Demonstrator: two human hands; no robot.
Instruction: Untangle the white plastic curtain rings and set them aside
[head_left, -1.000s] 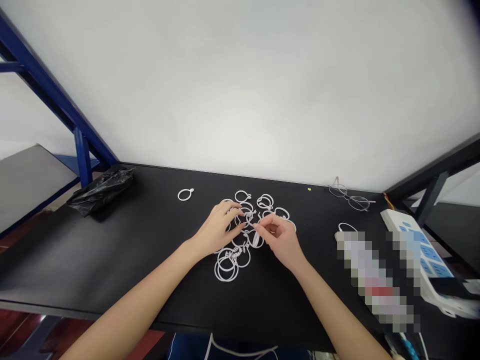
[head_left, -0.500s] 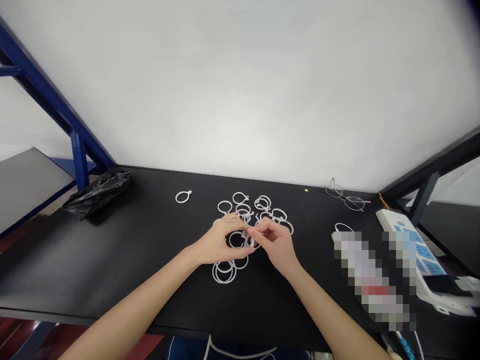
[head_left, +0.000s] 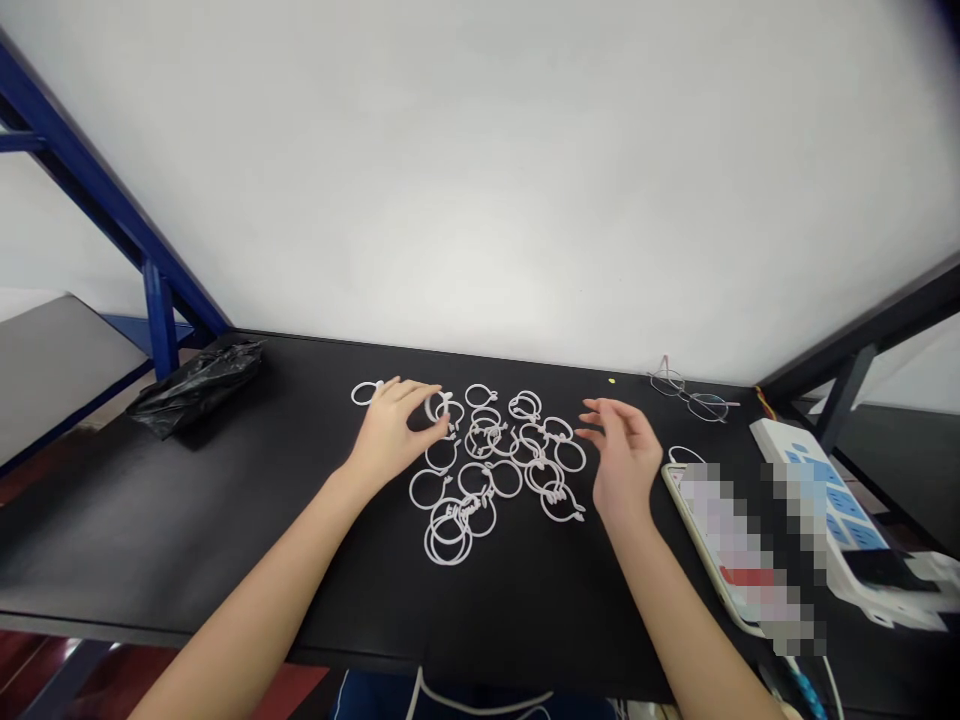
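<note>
Many white curtain rings (head_left: 506, 478), each a thin loop with small nubs at its opening, lie in a loose, overlapping pile on the black table. My left hand (head_left: 390, 430) is over the left edge of the pile. Between its thumb and fingers I see one white curtain ring (head_left: 430, 406), in front of another that lies on the table. My right hand (head_left: 626, 450) hovers just right of the pile, fingers loosely apart and nothing in them. A single curtain ring (head_left: 364, 394) lies at the upper left, partly behind my left fingers.
A crumpled black plastic bag (head_left: 196, 388) lies at the left. To the right are eyeglasses (head_left: 686, 393), a phone (head_left: 712, 560) partly blurred out, and a white power strip (head_left: 780, 445). A white wall (head_left: 480, 200) rises behind the table (head_left: 315, 590).
My hands, together over the pile before, have parted. The left went left and up with a ring; the right let go and moved right. More rings show in the middle.
</note>
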